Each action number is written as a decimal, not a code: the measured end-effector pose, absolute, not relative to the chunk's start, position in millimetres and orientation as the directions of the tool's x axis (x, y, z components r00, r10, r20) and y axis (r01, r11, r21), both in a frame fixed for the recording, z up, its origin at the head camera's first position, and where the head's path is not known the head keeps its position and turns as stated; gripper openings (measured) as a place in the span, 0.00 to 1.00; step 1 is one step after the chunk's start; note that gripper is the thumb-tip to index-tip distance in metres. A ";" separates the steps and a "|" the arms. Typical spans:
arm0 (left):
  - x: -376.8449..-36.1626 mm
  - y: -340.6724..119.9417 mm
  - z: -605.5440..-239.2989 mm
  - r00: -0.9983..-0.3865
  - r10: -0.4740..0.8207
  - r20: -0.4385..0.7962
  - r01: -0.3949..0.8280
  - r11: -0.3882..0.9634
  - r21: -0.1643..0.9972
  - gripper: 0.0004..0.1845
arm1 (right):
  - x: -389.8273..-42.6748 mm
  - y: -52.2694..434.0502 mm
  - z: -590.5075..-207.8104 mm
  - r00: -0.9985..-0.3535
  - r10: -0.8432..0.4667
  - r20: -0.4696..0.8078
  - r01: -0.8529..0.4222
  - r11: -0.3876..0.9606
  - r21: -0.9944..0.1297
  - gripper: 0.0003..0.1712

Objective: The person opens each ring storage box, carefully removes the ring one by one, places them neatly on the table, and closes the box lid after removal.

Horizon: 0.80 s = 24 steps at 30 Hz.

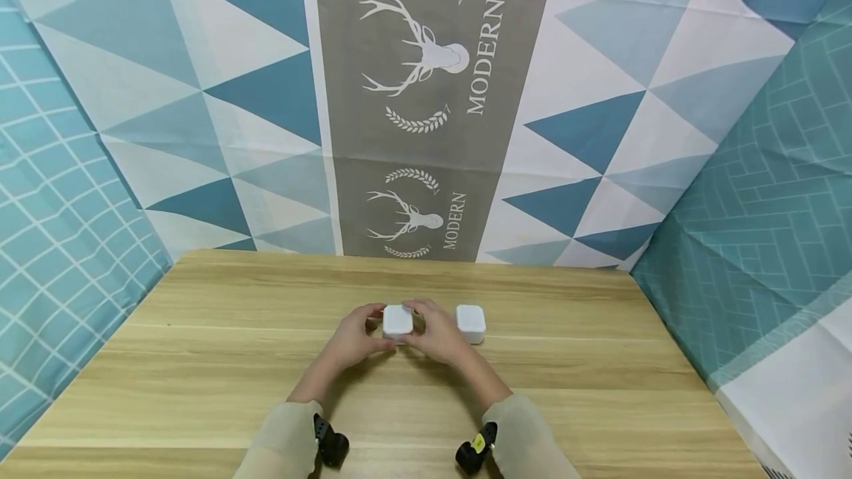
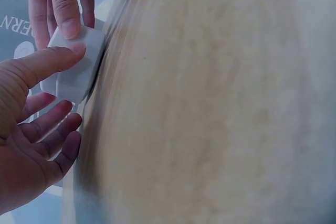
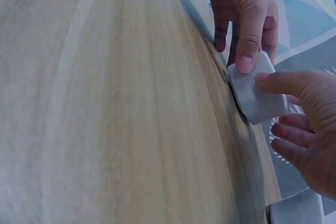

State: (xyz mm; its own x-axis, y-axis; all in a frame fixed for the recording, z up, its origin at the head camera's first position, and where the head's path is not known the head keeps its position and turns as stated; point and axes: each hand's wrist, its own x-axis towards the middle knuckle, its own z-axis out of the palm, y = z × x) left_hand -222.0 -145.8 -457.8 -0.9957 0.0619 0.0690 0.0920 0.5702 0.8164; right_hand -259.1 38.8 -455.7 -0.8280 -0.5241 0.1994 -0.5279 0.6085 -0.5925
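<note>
A two-sided pinch on the white block (image 1: 398,319)!

Starting left of the block, here's the left hand (image 1: 353,337), partly closed, its thumb pressed to the near face and fingers curved toward the far side; the left wrist view shows the lower fingers spread, well short of a fist. Next, the block itself, between the two hands and over the table (image 1: 566,372); whether it rests there or is lifted a touch, I can't tell. It looks stiff, smooth and rounded at the corners, light enough, I'd judge, for fingertips alone, though a glossy skin could let them slide. Best hold? Flat on opposite faces, thumb near and fingers far, keeping off those curved corners. How fragile it is, hard to call; nothing visible gives under the thumbs. Just right of the block comes the right hand (image 1: 439,333), matching that shape: half closed, thumb on the near face, a finger at the far edge, gripping too. And farther right of the block stands a second block (image 1: 470,322), a lookalike in white, upright, in neither hand.
</note>
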 end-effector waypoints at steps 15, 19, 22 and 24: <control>-226.2 -143.4 -463.8 -0.996 0.068 0.061 0.088 0.533 0.842 0.40 | -257.9 36.2 -457.1 -0.818 -0.552 0.164 -0.530 0.609 -0.590 0.39; -226.6 -142.7 -464.6 -0.996 0.072 0.049 0.081 0.553 0.829 0.41 | -258.0 35.3 -458.6 -0.821 -0.550 0.152 -0.519 0.607 -0.602 0.39; -227.1 -142.5 -464.5 -0.996 0.075 0.045 0.080 0.566 0.821 0.41 | -258.6 34.4 -459.1 -0.823 -0.547 0.153 -0.517 0.609 -0.602 0.39; -227.3 -142.5 -464.3 -0.996 0.078 0.051 0.087 0.573 0.815 0.40 | -259.0 33.9 -459.3 -0.822 -0.546 0.160 -0.520 0.607 -0.600 0.39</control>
State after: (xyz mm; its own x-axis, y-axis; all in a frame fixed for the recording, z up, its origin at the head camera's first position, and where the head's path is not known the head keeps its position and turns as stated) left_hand -227.3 -142.5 -464.3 -0.9957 0.0780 0.0509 0.0865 0.5734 0.8147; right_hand -259.0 33.9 -459.3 -0.8222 -0.5462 0.1601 -0.5203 0.6072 -0.6005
